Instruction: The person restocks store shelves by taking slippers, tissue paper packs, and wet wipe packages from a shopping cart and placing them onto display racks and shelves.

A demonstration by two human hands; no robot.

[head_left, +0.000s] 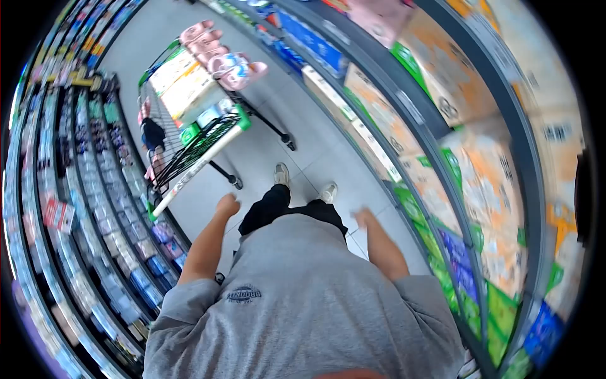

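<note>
My left hand (228, 205) hangs beside my hip, its fingers curled in, with nothing visible in it. It is nearest to the shopping cart (196, 174), whose white bar with green ends lies ahead and to the left, apart from the hand. My right hand (364, 218) hangs at my other side near the right-hand shelves; motion smears its fingers. In the cart are a large white and yellow package (183, 82) and a smaller green item (189, 134). Pink clog-like items (205, 43) sit at its far end.
Tall shelves (476, 256) with orange, white and green packages run along my right. Racks (104, 189) of small hanging packs line the left. Grey floor tiles (265, 120) lie between them. A dark and pink item (151, 132) is at the cart's left side.
</note>
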